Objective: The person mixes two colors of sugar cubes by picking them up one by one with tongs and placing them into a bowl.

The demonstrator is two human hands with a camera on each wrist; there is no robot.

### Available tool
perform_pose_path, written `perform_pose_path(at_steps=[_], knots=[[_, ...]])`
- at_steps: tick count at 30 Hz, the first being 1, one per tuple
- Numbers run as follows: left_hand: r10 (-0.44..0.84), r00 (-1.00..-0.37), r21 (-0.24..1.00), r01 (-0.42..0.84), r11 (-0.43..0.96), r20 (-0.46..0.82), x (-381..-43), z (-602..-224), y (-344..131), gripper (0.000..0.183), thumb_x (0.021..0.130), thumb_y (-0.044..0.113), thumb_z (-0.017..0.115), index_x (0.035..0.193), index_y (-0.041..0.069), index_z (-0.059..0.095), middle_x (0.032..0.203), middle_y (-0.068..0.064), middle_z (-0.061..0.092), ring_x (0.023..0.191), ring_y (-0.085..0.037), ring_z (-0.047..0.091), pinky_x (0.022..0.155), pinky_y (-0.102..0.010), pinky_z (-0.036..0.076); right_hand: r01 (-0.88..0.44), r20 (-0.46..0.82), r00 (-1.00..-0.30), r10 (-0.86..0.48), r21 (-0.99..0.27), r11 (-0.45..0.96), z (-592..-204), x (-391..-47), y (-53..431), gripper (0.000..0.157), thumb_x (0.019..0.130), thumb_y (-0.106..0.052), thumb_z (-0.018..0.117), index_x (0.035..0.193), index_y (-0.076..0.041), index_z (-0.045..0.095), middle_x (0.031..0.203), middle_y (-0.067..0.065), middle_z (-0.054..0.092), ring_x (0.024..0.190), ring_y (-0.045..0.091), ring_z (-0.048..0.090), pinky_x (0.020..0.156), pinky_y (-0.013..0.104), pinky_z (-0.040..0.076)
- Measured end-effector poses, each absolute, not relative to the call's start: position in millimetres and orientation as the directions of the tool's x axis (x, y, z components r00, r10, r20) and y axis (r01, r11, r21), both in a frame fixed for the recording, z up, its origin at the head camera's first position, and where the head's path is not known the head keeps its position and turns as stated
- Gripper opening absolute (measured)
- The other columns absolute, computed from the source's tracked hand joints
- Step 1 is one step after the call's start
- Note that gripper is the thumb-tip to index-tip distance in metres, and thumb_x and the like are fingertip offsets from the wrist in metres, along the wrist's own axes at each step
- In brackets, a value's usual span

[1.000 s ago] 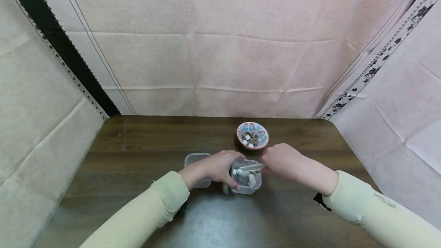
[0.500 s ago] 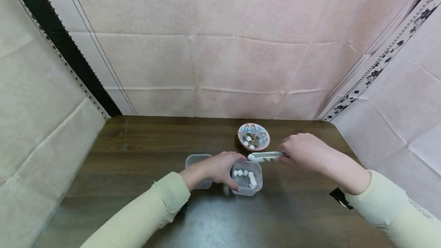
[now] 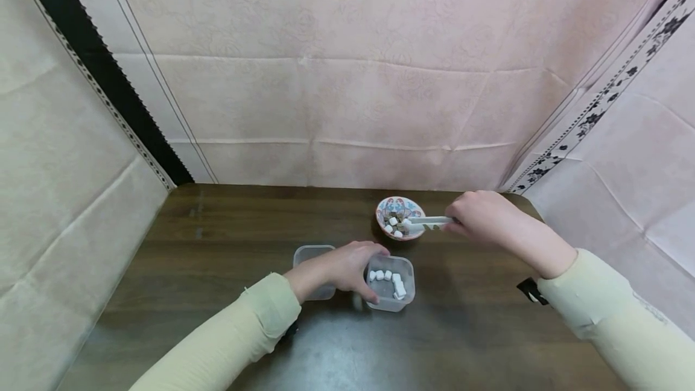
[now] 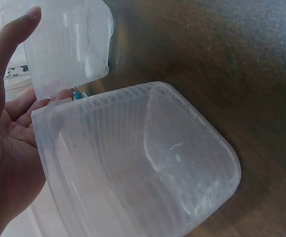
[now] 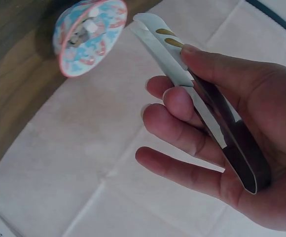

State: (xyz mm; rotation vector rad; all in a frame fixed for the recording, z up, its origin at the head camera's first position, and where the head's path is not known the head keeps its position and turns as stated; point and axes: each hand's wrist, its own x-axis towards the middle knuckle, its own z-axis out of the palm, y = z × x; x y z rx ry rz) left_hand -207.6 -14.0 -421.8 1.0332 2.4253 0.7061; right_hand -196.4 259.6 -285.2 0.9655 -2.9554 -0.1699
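My right hand (image 3: 480,216) pinches a pair of tongs (image 5: 175,69) with pale leaf-marked arms and a dark handle. Their tips lie over a patterned bowl (image 3: 383,205) that holds brown pieces and white cubes (image 3: 393,221). I cannot tell if a cube sits between the tips. My left hand (image 3: 352,265) holds the left side of a clear plastic container (image 3: 388,305), thumb at the front and fingers behind. Several white cubes (image 3: 399,285) lie inside it. Left of that hand, partly hidden by it, stands a second clear container (image 4: 192,143) with nothing visible in it.
Everything stands on a dark wooden table (image 3: 239,222). Pale cloth (image 3: 326,107) hangs behind its far edge and along both sides. The bowl is near the far edge, behind the container with the cubes.
The tongs have come up out of the right container and moved back over the bowl with my right hand. My left hand has stayed at the container.
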Motion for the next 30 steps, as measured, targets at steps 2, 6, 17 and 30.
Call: perform_pose_path(at_steps=[2,6,17,30], knots=[[0.746,-0.643,0.594,0.535,0.601,-0.175,-207,-421,-14,0.086,0.080,0.035,0.096,0.152,0.012,0.055,0.152,-0.005,0.058,0.136,-0.023,0.052,0.116,-0.038,0.046,-0.581,-0.020,-0.813,-0.582,0.099,0.808,-290,-204,260,0.033,0.093,-0.021,0.082,0.067,-0.021,0.061,0.062,-0.011,0.049,0.057,0.012,0.044,0.054,0.038,0.043],[0.739,-0.646,0.595,0.523,0.610,-0.190,-207,-421,-13,0.085,0.081,0.036,0.096,0.152,0.014,0.055,0.153,-0.004,0.057,0.138,-0.022,0.051,0.116,-0.039,0.046,-0.570,-0.047,-0.821,-0.568,0.099,0.816,-299,-218,262,0.033,0.093,-0.023,0.082,0.067,-0.019,0.063,0.061,-0.009,0.050,0.056,0.013,0.043,0.053,0.039,0.043],[0.745,-0.643,0.584,0.541,0.605,-0.177,-206,-420,-13,0.085,0.081,0.035,0.096,0.152,0.013,0.055,0.154,-0.005,0.057,0.139,-0.023,0.051,0.117,-0.038,0.045,-0.558,-0.107,-0.830,-0.548,0.121,0.821,-324,-248,266,0.027,0.094,-0.025,0.082,0.072,-0.016,0.070,0.063,-0.006,0.057,0.057,0.016,0.048,0.055,0.042,0.047],[0.746,-0.644,0.585,0.543,0.602,-0.171,-207,-422,-14,0.085,0.081,0.034,0.096,0.151,0.012,0.055,0.152,-0.005,0.058,0.138,-0.022,0.052,0.116,-0.037,0.045,-0.507,-0.143,-0.859,-0.491,0.111,0.855,-331,-259,266,0.028,0.096,-0.030,0.079,0.074,-0.016,0.069,0.067,-0.004,0.059,0.060,0.020,0.053,0.058,0.047,0.050]])
